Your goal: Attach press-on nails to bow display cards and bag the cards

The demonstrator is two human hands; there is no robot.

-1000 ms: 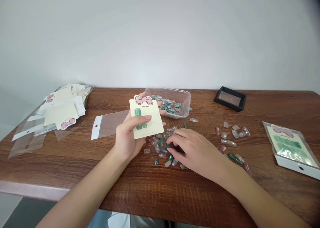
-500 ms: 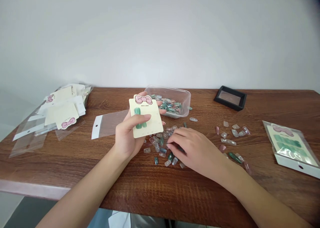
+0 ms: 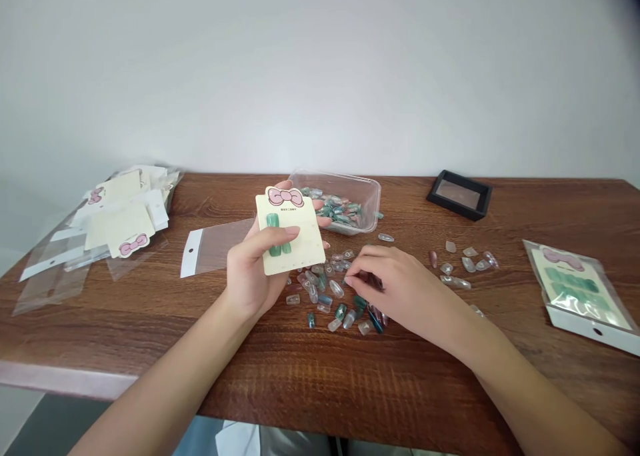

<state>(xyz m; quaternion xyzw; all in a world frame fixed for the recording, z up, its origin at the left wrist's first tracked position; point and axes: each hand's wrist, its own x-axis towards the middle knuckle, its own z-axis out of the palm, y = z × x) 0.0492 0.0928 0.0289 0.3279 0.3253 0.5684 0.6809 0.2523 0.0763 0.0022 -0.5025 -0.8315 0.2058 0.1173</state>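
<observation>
A cream display card point(image 3: 305, 246) with a pink bow top is gripped in my left hand point(image 3: 257, 263), the thumb lying across its front. Green press-on nails point(image 3: 273, 233) are on the card, partly under that thumb. My right hand point(image 3: 395, 279) reaches into a loose pile of press-on nails point(image 3: 325, 301) on the table, in clear, green, blue and pinkish tones. Its thumb and index fingertips are pinched together over the pile; whatever is between them is too small to make out.
Behind my left hand stands a clear plastic tub point(image 3: 371, 206) of nails. A clear bag point(image 3: 223, 243) lies left, beyond it stacked cards and bags point(image 3: 120, 226). To the right are scattered nails point(image 3: 469, 264), a black frame box point(image 3: 460, 195) and a bagged card point(image 3: 575, 283).
My right hand has shifted slightly right and up, uncovering more dark green and blue nails in the pile. My left hand keeps the card almost in place.
</observation>
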